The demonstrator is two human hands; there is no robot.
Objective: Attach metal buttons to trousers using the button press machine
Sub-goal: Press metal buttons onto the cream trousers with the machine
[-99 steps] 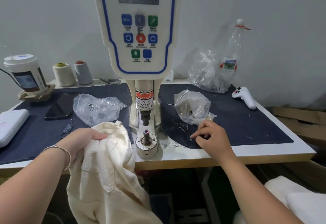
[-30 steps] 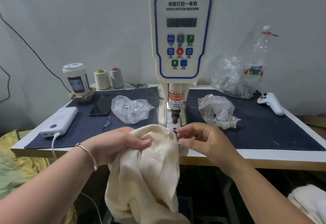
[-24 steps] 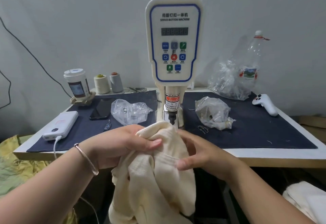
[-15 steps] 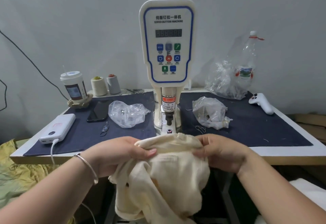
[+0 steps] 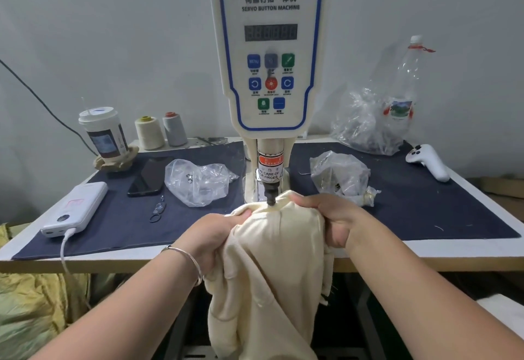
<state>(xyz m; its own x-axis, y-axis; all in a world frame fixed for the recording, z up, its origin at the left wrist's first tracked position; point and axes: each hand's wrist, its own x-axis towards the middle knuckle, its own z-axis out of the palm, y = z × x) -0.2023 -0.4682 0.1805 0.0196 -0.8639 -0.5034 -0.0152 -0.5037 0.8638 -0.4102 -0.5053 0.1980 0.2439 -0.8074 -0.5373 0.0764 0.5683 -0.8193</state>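
Fingers (image 5: 241, 216) of the left hand (image 5: 211, 239) curled into the cream trousers (image 5: 272, 260), gripping a bunched fold; right hand (image 5: 330, 222) likewise clamped on the cloth, thumb over the top edge. Between the two grips, a stretched band of fabric lying over the lower die, right under the dark punch tip (image 5: 270, 198) of the button press machine (image 5: 269, 56); the rest hanging off the table edge (image 5: 425, 260). Soft, light, limp cloth by the look of it: likely to sag and slide, best held close on both sides of the die, fingertips clear of the punch. Compared with half a second back, fabric pushed forward onto the die, both hands nearer the machine. No button visible under the cloth.
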